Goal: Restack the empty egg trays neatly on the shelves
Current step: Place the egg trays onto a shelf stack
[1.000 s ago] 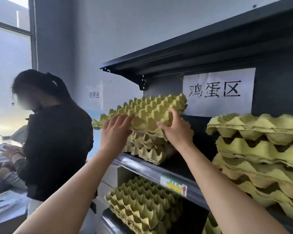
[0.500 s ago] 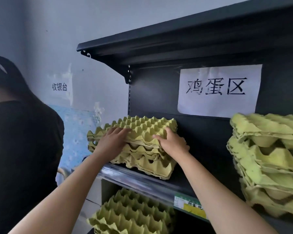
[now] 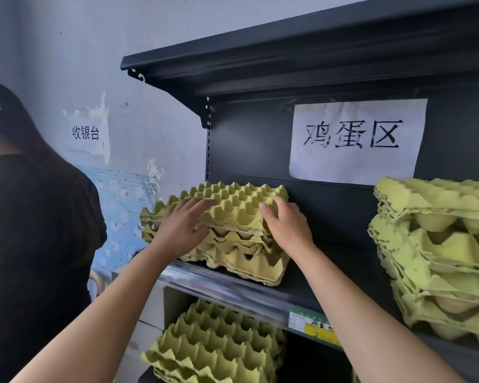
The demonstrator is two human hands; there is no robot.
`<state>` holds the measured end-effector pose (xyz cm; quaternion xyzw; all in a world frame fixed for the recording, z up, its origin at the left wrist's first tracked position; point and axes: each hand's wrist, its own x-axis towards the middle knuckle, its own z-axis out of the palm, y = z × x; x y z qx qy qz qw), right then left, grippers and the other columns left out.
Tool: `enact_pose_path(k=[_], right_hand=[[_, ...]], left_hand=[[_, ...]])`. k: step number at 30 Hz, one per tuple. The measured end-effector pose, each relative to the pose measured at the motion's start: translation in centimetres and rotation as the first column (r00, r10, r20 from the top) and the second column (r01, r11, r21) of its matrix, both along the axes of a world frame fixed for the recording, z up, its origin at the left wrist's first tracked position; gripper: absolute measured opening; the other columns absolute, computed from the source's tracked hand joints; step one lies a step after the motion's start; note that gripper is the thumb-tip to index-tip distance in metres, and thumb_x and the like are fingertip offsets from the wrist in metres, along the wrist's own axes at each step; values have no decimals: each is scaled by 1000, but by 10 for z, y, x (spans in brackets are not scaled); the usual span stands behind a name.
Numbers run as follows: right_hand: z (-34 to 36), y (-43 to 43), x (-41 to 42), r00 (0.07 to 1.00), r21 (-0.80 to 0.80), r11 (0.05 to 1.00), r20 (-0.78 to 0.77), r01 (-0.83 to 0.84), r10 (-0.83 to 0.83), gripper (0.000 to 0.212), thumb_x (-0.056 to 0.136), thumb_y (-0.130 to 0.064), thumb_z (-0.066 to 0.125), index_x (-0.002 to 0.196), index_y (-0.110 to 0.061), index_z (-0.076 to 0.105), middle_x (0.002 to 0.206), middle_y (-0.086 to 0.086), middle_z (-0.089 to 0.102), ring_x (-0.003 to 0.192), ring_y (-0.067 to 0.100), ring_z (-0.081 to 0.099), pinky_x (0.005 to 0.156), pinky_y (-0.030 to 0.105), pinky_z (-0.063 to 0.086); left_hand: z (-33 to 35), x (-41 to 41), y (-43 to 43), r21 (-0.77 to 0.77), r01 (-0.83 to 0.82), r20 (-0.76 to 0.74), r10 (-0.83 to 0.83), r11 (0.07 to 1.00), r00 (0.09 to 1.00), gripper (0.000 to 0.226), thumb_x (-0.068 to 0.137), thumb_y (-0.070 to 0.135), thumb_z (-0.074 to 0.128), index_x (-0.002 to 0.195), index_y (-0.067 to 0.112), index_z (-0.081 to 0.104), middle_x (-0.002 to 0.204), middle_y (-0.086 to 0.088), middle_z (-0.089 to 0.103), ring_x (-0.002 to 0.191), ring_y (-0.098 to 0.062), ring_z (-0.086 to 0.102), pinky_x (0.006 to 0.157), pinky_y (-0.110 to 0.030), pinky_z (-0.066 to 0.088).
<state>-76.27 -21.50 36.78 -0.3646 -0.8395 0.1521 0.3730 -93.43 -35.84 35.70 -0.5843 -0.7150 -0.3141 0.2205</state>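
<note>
Top tray [image 3: 238,199] lies askew on the stack [image 3: 241,261], flanked by both hands: left hand [image 3: 181,229] pressing flat-fingered, right hand [image 3: 289,229] curled round its near-right corner.

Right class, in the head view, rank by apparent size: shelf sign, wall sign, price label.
1. Shelf sign, clearly largest.
2. Wall sign and price label look alike; the right arm hides part of the label, so unranked.

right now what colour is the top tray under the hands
The top tray is yellow-green; the head view shows it.
</note>
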Motion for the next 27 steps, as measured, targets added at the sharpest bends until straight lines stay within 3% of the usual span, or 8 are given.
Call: enact_pose_path(k=[2,5,8,11,15,19,23,27], right_hand=[[7,-8,7,999,169,985,-41,29,-22,54,96,-50,39,141,-20,40,140,8,43,126,29,43,97,46,44],[21,-21,25,996,417,907,-83,60,-27,44,96,-35,49,135,-15,47,134,7,47,119,28,45,91,39,46],[36,-35,51,993,596,798,-109,94,-35,37,90,-23,59,125,-11,57,122,10,55,109,32,52,83,39,48],[50,-46,94,983,726,665,-162,175,-82,31,79,-19,69,109,-9,66,103,10,64,91,34,59,70,38,49],[60,-56,184,963,777,572,-178,264,-202,25,79,-24,63,100,-11,68,94,6,66,84,33,60,67,38,47],[57,-61,295,940,761,567,-168,315,-297,29,84,-28,54,104,-12,68,97,5,67,90,31,60,71,38,47],[43,-63,410,911,747,554,-170,367,-375,25,84,-23,61,105,-13,68,97,6,68,89,32,61,70,40,49],[23,-55,516,859,721,535,-168,441,-483,29,84,-29,51,99,-12,69,88,8,68,78,36,62,64,40,51]], left_hand=[[9,12,2,23,-2,-68,3,1000,998,55,81,43,32,130,28,51,131,4,53,126,-22,40,105,-45,25],[26,39,6,97,7,-173,10,995,985,34,92,31,50,124,23,57,123,0,58,120,-26,47,100,-44,30],[45,74,8,184,16,-229,27,983,973,28,90,22,55,117,19,61,111,-3,62,109,-29,52,91,-42,35],[62,122,8,256,52,-291,26,965,956,28,84,26,47,102,16,65,92,-4,64,89,-32,58,80,-42,43],[72,209,9,312,132,-369,-8,941,930,26,82,24,45,95,16,66,85,-2,66,78,-30,60,72,-38,46],[70,310,20,321,269,-395,-130,908,910,32,81,29,40,94,15,65,83,-1,66,78,-29,60,68,-35,43],[59,418,36,308,400,-366,-280,863,887,34,83,33,38,94,14,64,85,-3,66,79,-30,61,69,-36,42],[39,518,56,268,505,-384,-390,821,837,30,84,29,39,92,15,64,82,-1,65,77,-29,60,67,-36,44]])
